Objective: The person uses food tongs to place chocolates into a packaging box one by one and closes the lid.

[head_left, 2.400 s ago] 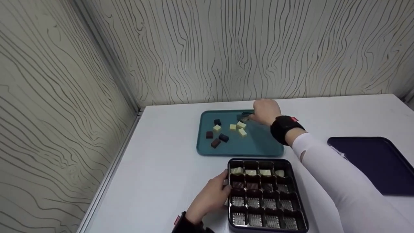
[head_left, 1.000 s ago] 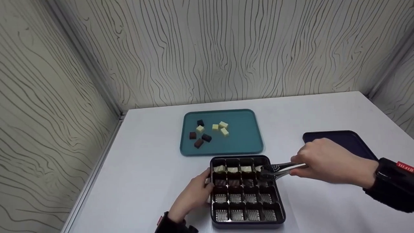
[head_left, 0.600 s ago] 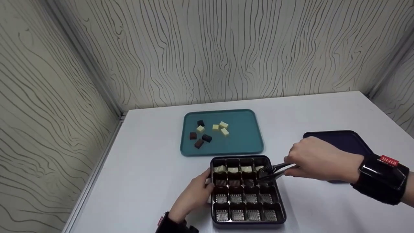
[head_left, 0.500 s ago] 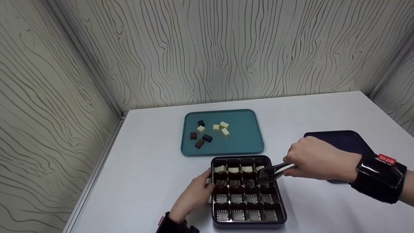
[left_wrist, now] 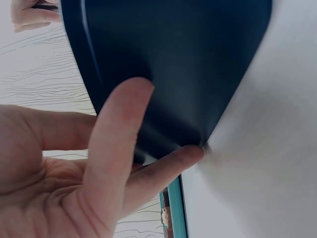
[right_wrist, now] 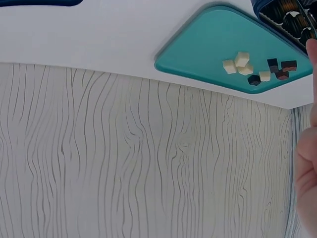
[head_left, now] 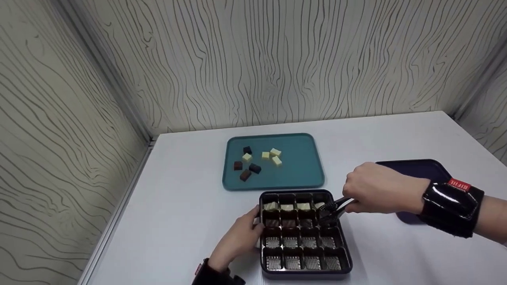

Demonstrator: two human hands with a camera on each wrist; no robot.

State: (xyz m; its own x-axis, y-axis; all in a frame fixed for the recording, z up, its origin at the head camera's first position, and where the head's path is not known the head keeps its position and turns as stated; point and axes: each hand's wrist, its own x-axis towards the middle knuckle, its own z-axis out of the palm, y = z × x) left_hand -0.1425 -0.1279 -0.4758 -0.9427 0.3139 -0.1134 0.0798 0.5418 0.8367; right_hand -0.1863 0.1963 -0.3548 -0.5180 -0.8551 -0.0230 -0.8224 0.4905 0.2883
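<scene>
My right hand [head_left: 376, 190] grips black tongs [head_left: 341, 202], whose heads reach into the right end of the second row of a dark divided box [head_left: 307, 274]. What lies between the heads is hidden. Pale chocolates [head_left: 287, 207] fill the box's far row, and brown chocolates [head_left: 289, 223] sit in the second row. The two nearest rows show bare textured bottoms. My left hand [head_left: 239, 235] rests against the box's left side. In the left wrist view, its thumb [left_wrist: 121, 124] lies along the dark side wall, with fingers extended beside it.
Behind the box lies a teal tray [head_left: 297, 174] with several loose pale chocolates [head_left: 276, 160] and dark chocolates [head_left: 245, 175]. A dark blue tray [head_left: 420, 168] sits at the right, partly covered by my right arm. A wood-patterned wall [head_left: 253, 79] borders the white table [head_left: 186, 178] at the back.
My right hand has come from the teal tray to the box with the tongs. Lately it has shifted slightly left, and the tongs' heads sit closer together. My left hand has stayed at the box.
</scene>
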